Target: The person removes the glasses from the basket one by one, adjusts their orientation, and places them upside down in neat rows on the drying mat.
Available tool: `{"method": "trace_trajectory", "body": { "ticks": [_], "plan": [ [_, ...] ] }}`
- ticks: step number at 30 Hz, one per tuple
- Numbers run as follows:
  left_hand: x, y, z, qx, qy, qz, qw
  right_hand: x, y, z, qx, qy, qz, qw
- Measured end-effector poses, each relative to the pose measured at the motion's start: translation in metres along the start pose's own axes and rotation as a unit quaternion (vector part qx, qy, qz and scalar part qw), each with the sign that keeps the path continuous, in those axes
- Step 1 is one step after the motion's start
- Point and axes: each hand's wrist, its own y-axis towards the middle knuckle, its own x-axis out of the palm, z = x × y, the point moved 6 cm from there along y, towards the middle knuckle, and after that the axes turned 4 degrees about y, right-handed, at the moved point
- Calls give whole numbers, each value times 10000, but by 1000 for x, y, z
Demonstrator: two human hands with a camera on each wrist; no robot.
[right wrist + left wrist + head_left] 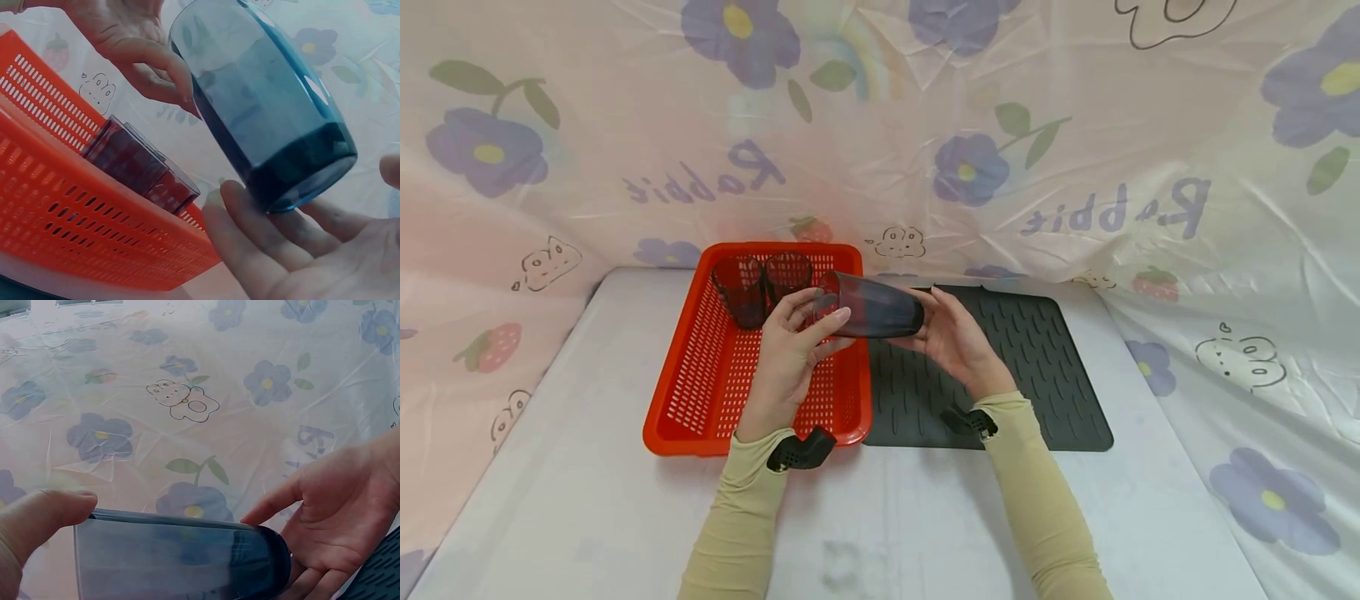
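A bluish tinted drinking glass lies tilted nearly sideways in the air, over the line between basket and mat. My left hand pinches it near its open rim, thumb on the near side. At the thick dark base is my right hand. In the right wrist view this hand's fingers are extended under the base, and its thumb stands apart at the edge. Two similar glasses, a left one and a right one, stand in the red basket.
A dark grey ribbed mat lies right of the basket on the white table. Behind the table hangs a flower-patterned curtain, which also runs along both sides.
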Motion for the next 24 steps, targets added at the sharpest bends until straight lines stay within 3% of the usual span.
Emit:
{"method": "trace_trajectory", "body": {
  "ticks": [8, 12, 19, 24],
  "plan": [
    [1, 1, -4, -9, -60, -43, 10000, 3, -1, 3, 30, 171, -50, 9998],
    [1, 2, -4, -40, -71, -11, 10000, 7, -1, 3, 58, 15, -60, 10000],
    [3, 1, -4, -308, 213, -200, 9991, 5, -1, 2, 91, -372, 319, 9988],
    [2, 1, -5, -530, 286, -395, 9974, 5, -4, -2, -121, -464, 470, 9977]
  ]
}}
